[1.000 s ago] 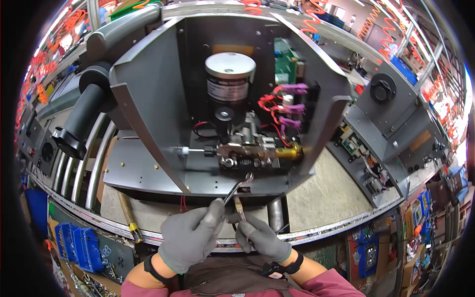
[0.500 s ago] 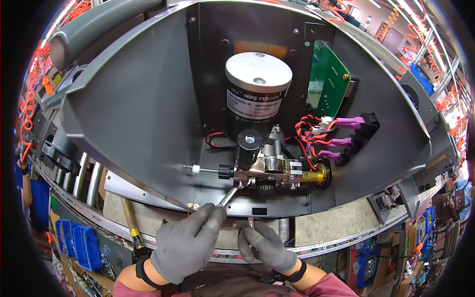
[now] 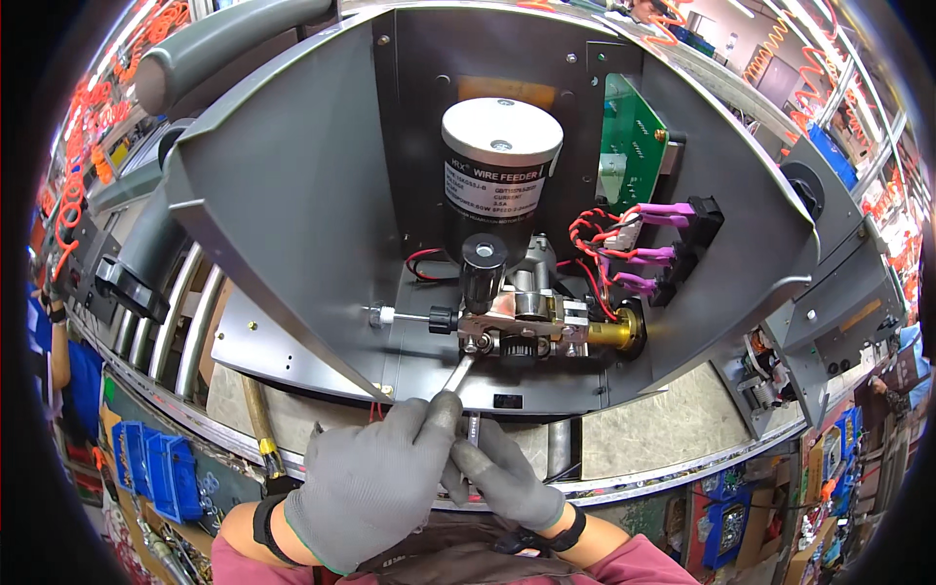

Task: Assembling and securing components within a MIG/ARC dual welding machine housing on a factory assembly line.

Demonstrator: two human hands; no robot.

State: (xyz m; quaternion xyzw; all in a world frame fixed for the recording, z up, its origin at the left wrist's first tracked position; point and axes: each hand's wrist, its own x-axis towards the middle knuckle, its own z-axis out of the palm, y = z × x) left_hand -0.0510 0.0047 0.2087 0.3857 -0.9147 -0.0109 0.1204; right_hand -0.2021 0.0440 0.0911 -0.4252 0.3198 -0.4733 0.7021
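Grey-gloved, my left hand [image 3: 375,478] is closed around a silver wrench [image 3: 458,373]. The wrench's far end meets a fastener at the lower left of the metal wire feed mechanism [image 3: 526,317]. Close beside it, my right hand [image 3: 507,478], also gloved, is closed on a slim metal tool [image 3: 474,429] that points upward; its exact kind is unclear. A black motor with a silver cap [image 3: 502,132] rises behind the mechanism. A ribbed black knob [image 3: 484,268] stands upright on the mechanism, and a brass fitting [image 3: 616,331] lies at its right end.
The grey sheet-metal housing [image 3: 292,214] encloses the mechanism. Red and black wires with purple sleeves [image 3: 648,255] run along its right wall, near a green circuit board [image 3: 634,146]. Blue parts bins [image 3: 161,468] sit lower left. A hammer-like handle [image 3: 255,414] lies left of my hands.
The housing appears shifted slightly left and up in view. My right hand has come closer to my left hand. The wrench stays on the fastener, now at a steeper angle.
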